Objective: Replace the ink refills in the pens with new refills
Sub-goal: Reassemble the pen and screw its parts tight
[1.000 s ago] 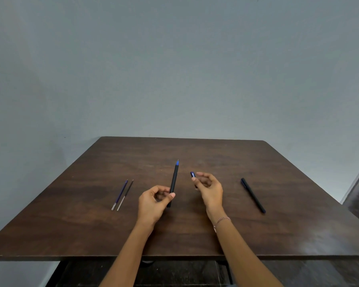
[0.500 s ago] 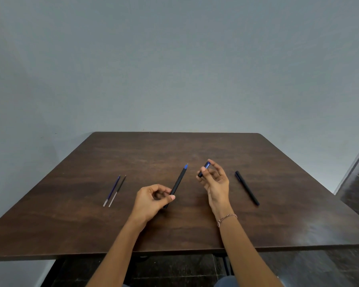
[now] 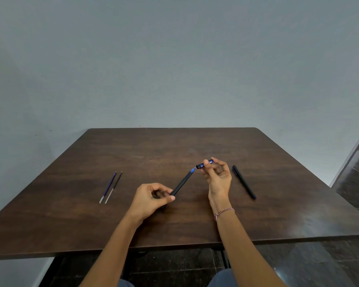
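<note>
My left hand (image 3: 151, 196) grips the lower end of a black pen (image 3: 181, 184), which slants up to the right and shows a blue tip. Just beyond that tip my right hand (image 3: 218, 177) pinches the pen's black and blue cap (image 3: 204, 164) between thumb and fingers, its open end turned towards the tip. A second black pen (image 3: 244, 181), capped, lies on the table right of my right hand. Two thin refills (image 3: 110, 187), one blue and one black, lie side by side at the left.
The dark wooden table (image 3: 174, 146) stands against a plain grey wall. Its near edge runs just under my forearms. A dark tiled floor shows at the right and below the table. A red and white string band circles my right wrist.
The pen in my left hand has tilted further to the right. My right hand turned the cap sideways and brought it close to the pen's tip. The camera has dipped slightly.
</note>
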Demonstrator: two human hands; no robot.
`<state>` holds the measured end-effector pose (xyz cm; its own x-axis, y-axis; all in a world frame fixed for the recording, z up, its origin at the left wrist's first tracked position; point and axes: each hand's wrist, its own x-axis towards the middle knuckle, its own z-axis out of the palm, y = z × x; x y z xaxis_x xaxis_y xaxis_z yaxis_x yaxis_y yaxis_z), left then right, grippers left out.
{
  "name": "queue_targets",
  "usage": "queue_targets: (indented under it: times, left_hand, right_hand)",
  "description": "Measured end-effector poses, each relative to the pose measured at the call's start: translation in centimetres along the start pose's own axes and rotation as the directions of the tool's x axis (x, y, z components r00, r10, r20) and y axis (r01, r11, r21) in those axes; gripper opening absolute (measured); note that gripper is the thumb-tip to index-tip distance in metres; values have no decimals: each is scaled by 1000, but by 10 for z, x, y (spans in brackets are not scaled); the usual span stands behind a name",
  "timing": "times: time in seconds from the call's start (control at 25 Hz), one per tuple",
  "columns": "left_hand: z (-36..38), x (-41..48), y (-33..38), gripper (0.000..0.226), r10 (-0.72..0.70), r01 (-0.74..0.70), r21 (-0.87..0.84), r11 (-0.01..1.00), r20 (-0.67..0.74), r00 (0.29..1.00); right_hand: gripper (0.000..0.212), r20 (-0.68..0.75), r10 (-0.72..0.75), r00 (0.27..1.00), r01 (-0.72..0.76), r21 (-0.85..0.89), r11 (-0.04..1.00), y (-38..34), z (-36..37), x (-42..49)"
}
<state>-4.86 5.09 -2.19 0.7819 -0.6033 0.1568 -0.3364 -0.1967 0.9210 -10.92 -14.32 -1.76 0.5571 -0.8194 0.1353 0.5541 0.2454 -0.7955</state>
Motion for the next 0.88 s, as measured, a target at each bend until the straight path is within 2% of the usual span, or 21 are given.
queue_targets:
  times: [0.6,0.88]
  left_hand:
    - [0,-1,1,16,-4,4,32,999,-4,1000]
    - [1,-1,1,16,-11,12,18,1000,-50,999]
  right_hand:
    - [17,115,83,990,-58,-206,977,1,3,-5]
    - [22,249,164,955,-85,-301,950,1,5,-9]
